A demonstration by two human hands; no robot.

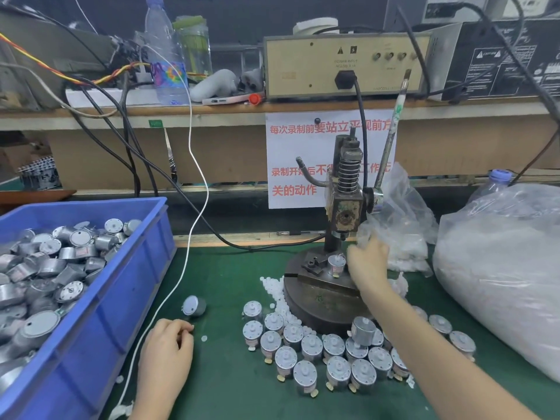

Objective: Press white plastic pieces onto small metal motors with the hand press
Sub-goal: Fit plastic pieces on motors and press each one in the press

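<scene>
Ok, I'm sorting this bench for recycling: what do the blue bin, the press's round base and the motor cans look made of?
Blue bin: looks like moulded plastic, with even colour, a soft sheen and a ribbed rim.
Round base: dark, dull metal, probably cast iron or steel, with a worn surface and machined slots.
Motor cans: thin silvery metal, going by the brushed shine and bright highlights.

Single head view, wide-angle, facing forward-down, near hand press [345, 212].

silver motor [336, 264] upright on hand press [345, 207] base; white pieces [274, 287] scattered beside.
</scene>
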